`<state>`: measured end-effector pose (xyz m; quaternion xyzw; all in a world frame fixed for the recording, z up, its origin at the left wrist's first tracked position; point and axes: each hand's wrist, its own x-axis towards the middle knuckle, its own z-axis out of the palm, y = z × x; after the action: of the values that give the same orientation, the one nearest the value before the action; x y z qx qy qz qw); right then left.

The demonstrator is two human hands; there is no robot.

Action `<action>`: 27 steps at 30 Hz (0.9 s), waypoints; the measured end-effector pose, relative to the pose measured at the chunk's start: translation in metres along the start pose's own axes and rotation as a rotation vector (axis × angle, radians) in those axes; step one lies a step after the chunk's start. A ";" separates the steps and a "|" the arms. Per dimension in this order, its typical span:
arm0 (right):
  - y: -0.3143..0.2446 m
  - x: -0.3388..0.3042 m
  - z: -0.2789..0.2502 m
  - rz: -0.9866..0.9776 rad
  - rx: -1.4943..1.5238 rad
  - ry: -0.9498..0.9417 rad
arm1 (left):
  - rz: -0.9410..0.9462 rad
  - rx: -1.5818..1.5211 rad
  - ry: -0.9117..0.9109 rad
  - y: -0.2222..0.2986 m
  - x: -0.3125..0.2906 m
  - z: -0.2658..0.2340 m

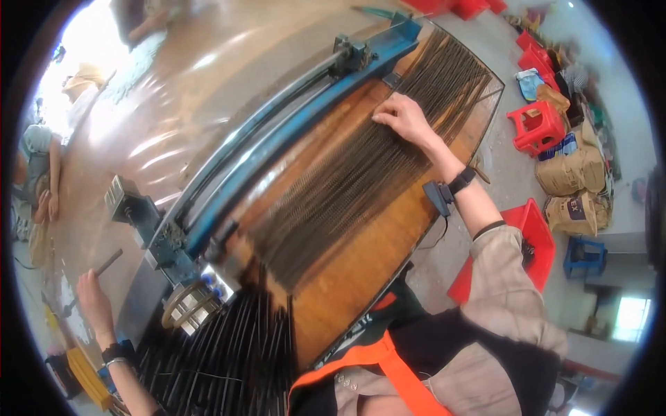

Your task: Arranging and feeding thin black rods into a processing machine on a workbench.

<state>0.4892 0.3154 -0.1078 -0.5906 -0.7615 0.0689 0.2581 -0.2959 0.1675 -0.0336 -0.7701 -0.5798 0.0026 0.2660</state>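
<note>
My left hand, at the lower left, is closed round a short dark bar that sticks out on both sides of the fist. Beside it stands the end of a long blue metal machine frame with a rail along it. Over at the upper middle, my right hand is curled with thumb and fingertips together, above a wide layer of thin dark rods. Whether a rod is pinched there is too small to tell. The rods lie side by side, parallel to the frame, on a wooden tabletop.
Many black rod ends fan out at the lower left below the machine's clamp end. Right of the table are a red bin, a red stool, sacks and a blue stool. Another person's arm shows at far left.
</note>
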 end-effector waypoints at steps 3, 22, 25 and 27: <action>0.006 -0.021 -0.003 -0.067 0.071 0.058 | -0.108 -0.036 0.073 0.028 0.018 -0.012; -0.151 -0.156 -0.018 -0.034 -0.384 0.428 | -0.215 -0.586 -0.266 0.276 -0.015 -0.292; -0.180 -0.151 0.011 -0.648 0.245 0.006 | -0.360 -0.822 -0.378 0.323 -0.034 -0.305; -0.198 -0.148 0.024 -0.719 0.355 -0.098 | -0.454 -0.855 -0.349 0.355 -0.055 -0.294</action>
<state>0.3319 0.1235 -0.0937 -0.2290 -0.9071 0.1329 0.3273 0.0941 -0.0673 0.0553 -0.6527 -0.7174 -0.1641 -0.1797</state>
